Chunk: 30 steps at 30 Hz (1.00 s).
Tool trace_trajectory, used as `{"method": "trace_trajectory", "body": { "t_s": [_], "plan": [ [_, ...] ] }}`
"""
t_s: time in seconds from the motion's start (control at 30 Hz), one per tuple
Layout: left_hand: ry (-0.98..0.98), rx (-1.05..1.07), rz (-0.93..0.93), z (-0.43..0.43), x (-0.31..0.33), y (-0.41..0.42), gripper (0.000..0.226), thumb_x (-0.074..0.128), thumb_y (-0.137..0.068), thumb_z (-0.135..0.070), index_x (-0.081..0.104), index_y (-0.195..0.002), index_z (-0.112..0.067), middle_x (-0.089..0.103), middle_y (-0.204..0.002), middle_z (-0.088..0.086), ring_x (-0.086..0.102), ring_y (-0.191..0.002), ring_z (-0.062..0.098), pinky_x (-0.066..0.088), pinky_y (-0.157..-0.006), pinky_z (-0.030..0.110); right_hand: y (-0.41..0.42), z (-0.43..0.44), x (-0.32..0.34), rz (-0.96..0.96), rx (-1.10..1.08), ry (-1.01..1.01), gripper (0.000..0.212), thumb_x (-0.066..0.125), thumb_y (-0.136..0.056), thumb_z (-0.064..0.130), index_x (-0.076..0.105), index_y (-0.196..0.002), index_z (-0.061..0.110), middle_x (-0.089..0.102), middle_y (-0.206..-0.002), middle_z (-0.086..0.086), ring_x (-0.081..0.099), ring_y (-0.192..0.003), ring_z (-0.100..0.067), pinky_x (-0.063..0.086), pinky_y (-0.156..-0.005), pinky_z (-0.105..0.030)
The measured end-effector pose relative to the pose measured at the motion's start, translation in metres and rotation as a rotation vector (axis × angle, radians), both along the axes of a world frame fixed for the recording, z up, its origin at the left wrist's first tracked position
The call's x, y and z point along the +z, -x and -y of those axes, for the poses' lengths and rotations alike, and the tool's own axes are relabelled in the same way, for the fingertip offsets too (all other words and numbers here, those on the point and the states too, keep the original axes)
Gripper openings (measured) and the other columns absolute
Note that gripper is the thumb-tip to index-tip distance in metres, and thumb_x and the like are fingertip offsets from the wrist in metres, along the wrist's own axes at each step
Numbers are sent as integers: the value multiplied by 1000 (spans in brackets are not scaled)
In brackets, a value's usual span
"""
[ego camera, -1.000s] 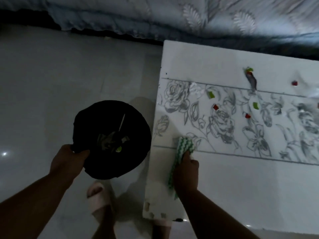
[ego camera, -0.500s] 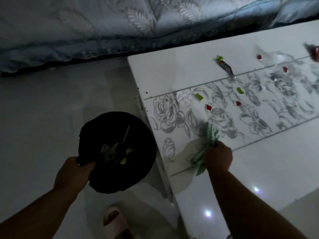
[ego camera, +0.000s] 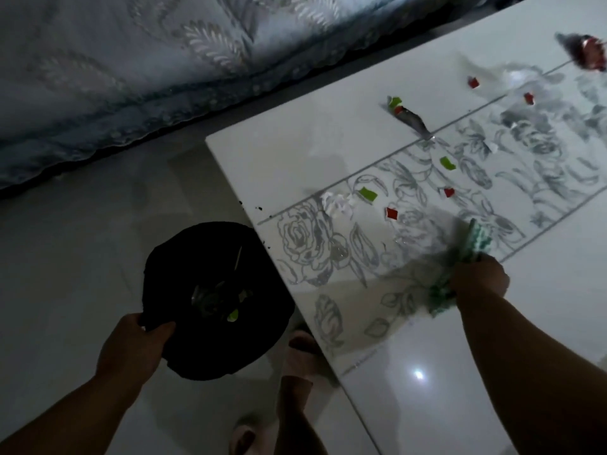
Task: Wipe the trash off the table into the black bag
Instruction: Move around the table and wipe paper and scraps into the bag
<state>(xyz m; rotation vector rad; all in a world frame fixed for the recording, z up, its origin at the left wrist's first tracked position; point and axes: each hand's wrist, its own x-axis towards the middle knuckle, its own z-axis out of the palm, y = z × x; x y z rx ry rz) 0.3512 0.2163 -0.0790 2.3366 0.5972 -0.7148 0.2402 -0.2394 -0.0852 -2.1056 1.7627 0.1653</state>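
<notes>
My left hand (ego camera: pixel 131 346) grips the rim of the open black bag (ego camera: pixel 213 300), held beside the table's left edge with some scraps inside. My right hand (ego camera: pixel 478 277) is closed on a green-and-white cloth (ego camera: pixel 460 267), blurred, pressed on the white table (ego camera: pixel 295 152) with its grey rose pattern. Several small red and green scraps lie beyond the cloth, such as a green piece (ego camera: pixel 368 193), a red piece (ego camera: pixel 391 213) and a crumpled white paper (ego camera: pixel 338 203). A grey wrapper (ego camera: pixel 412 118) lies farther back.
A blue patterned bedspread (ego camera: pixel 164 60) hangs along the far side. My feet in pale slippers (ego camera: pixel 302 349) stand on the glossy floor by the table's corner. Another dark wrapper (ego camera: pixel 584 52) sits at the far right of the table.
My right hand has carried the cloth to the right across the table, away from the left edge. The view has swung left; the bag stays in my left hand.
</notes>
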Motion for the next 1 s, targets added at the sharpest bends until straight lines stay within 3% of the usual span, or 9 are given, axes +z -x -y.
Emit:
{"method": "trace_trajectory", "body": {
  "t_s": [0.17, 0.37, 0.47, 0.53, 0.6, 0.67, 0.77, 0.87, 1.0],
  "plan": [
    [22, 4, -16, 4, -5, -22, 44, 67, -83, -27, 57, -121, -7, 65, -84, 9, 62, -73, 30, 49, -64, 35, -48, 28, 1, -63, 88, 7, 32, 51, -85, 6, 56, -116, -2, 60, -114, -32, 53, -111, -43, 38, -96, -39],
    [36, -9, -43, 5, -12, -38, 36, 65, -84, -24, 63, -113, -3, 69, -95, 21, 62, -76, 32, 45, -64, 35, -105, 39, 12, 65, 233, -83, 50, 54, -83, 1, 50, -133, 9, 53, -131, -26, 52, -115, -44, 44, -97, -45],
    [33, -5, -78, 5, -13, -42, 33, 65, -84, -24, 63, -106, 1, 68, -92, 24, 63, -75, 35, 41, -61, 32, -133, 16, 6, 127, 328, -120, 52, 54, -84, 2, 51, -133, 19, 56, -131, -19, 54, -116, -37, 44, -94, -37],
    [39, -1, -84, 5, -13, -45, 21, 65, -84, -23, 64, -98, -6, 67, -89, 20, 61, -70, 31, 41, -59, 30, -147, -7, 0, 151, 400, -144, 51, 57, -83, 4, 55, -129, 26, 61, -122, -15, 60, -106, -33, 47, -84, -30],
    [42, 21, -83, 6, -12, -48, 28, 66, -84, -24, 61, -108, -10, 65, -94, 14, 60, -74, 29, 45, -62, 31, -155, -32, -6, 163, 481, -162, 51, 61, -81, 7, 57, -127, 30, 59, -116, -13, 62, -97, -30, 46, -74, -22],
    [46, 23, -104, 6, -11, -52, 48, 68, -82, -28, 55, -123, -8, 64, -102, 14, 61, -83, 31, 48, -70, 35, -157, -58, -10, 142, 558, -147, 56, 65, -76, 9, 56, -127, 31, 53, -115, -12, 58, -99, -30, 38, -75, -19],
    [78, -12, -105, 4, -6, -58, 37, 66, -71, -36, 64, -97, -10, 67, -85, 12, 63, -77, 31, 50, -71, 37, -156, -99, -16, 178, 635, -174, 56, 61, -75, 9, 56, -127, 30, 49, -116, -12, 54, -102, -30, 39, -84, -19],
    [101, -35, -86, 0, -7, -62, 32, 64, -68, -32, 65, -73, 0, 66, -69, 16, 61, -60, 29, 43, -60, 31, -151, -141, -20, 254, 640, -225, 49, 54, -81, 9, 57, -126, 29, 49, -112, -8, 53, -98, -27, 36, -71, -7],
    [139, 0, -82, -4, -10, -63, 17, 67, -77, -21, 60, -67, -10, 67, -75, 20, 66, -71, 35, 47, -63, 34, -143, -192, -18, 257, 713, -211, 60, 62, -72, 8, 55, -129, 24, 52, -114, -13, 54, -104, -34, 43, -84, -25]
  ]
}}
